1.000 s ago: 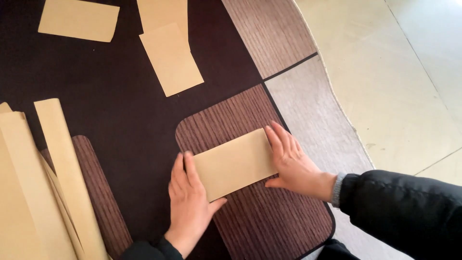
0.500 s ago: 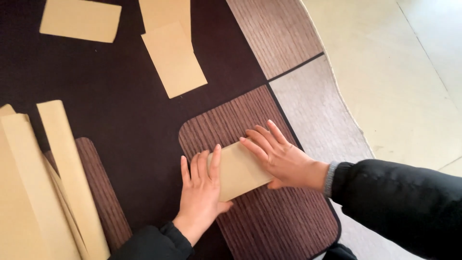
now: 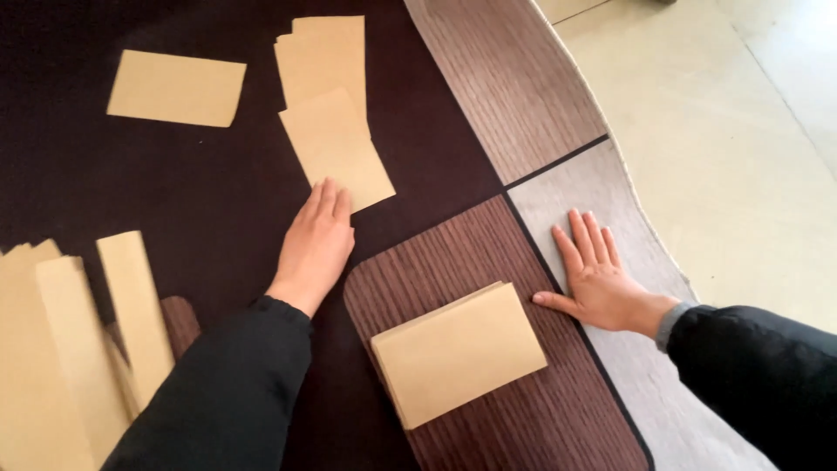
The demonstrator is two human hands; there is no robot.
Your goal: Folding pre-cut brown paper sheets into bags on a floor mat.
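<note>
Both my hands now off folded envelope (image 3: pixel 459 352); it lies alone near counter's front edge. My left hand (image 3: pixel 316 240) open, flat, fingertips reaching onto next sheet (image 3: pixel 338 150) further back. My right hand (image 3: pixel 596 277) open, flat on counter's grey panel, holding nothing.

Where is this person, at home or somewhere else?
Hard to say; probably a room indoors, working on the floor. Brown paper pieces lie on a patchwork mat of dark and wood-grain panels, with pale floor tiles beside it.
</note>
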